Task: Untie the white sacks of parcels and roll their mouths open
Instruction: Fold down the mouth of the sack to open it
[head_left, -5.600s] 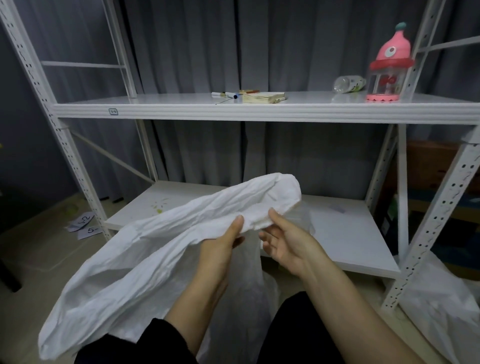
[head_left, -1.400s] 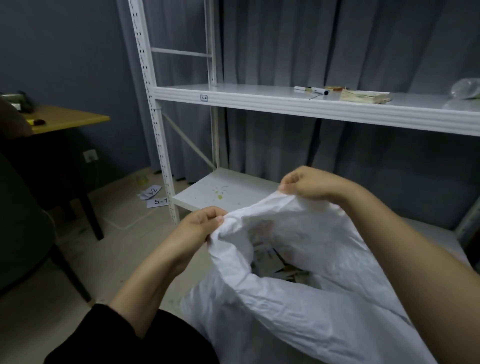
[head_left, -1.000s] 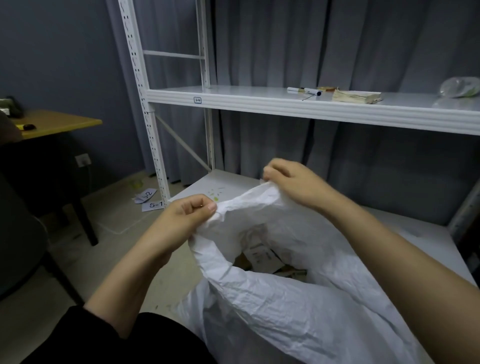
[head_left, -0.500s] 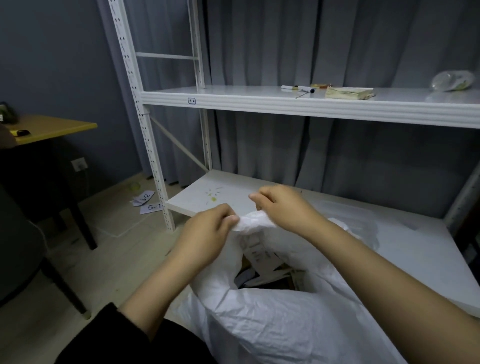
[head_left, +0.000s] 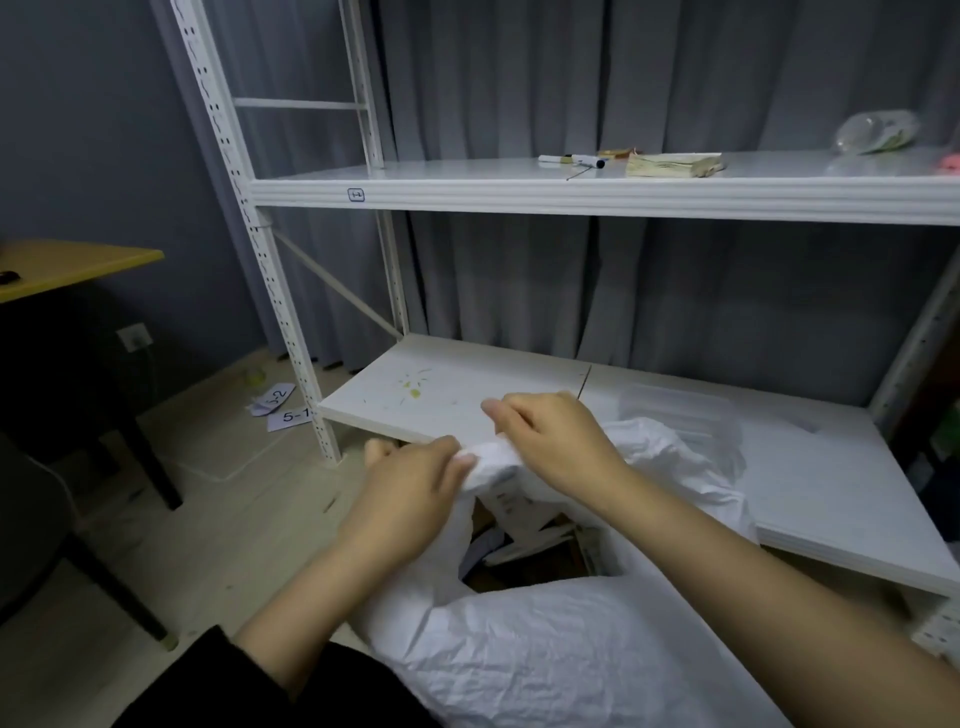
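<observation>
My left hand (head_left: 410, 499) and right hand (head_left: 558, 441) both grip the white sack (head_left: 545, 660) at the far rim of its mouth.
The hands sit side by side, nearly touching, fingers curled round one bunched fold of the rim. The sack spreads beneath my forearms, just before the lower shelf (head_left: 441, 384), and parcels (head_left: 535, 535) show in its dark opening right below the hands.

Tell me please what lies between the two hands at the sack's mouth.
Head view: a bunched fold of the white sack lies between the left hand and the right hand. Both hands pinch it.
</observation>
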